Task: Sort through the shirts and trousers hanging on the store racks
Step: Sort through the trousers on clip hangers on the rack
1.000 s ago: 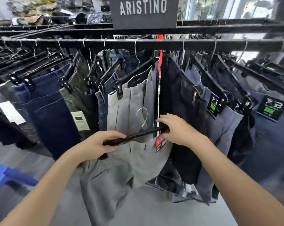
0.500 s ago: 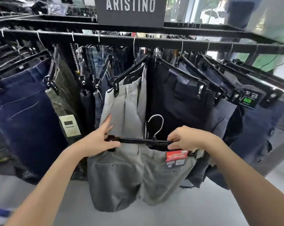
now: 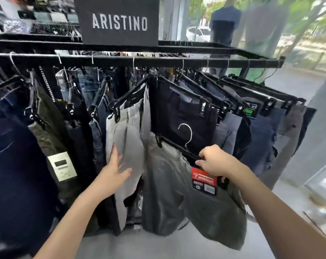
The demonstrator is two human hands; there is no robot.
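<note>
A black rack rail (image 3: 177,62) carries several pairs of trousers and shorts on black clip hangers. My right hand (image 3: 212,161) grips the black clip hanger (image 3: 175,144) of grey shorts (image 3: 179,199), off the rail, its metal hook free below the bar. A red and black tag (image 3: 204,181) hangs from the shorts under my hand. My left hand (image 3: 113,171) lies flat with straight fingers against light grey trousers (image 3: 128,131) that hang on the rail, just left of the grey shorts.
A dark ARISTINO sign (image 3: 119,21) stands above the rail. Dark blue jeans (image 3: 14,156) and olive trousers (image 3: 50,131) with a white tag hang left. Navy and grey trousers (image 3: 261,131) hang right. Glass windows lie beyond, grey floor below.
My left hand has let go of the shorts' hanger and moved onto the light grey trousers. My right hand alone now holds the hanger, tilted, the shorts swung rightward.
</note>
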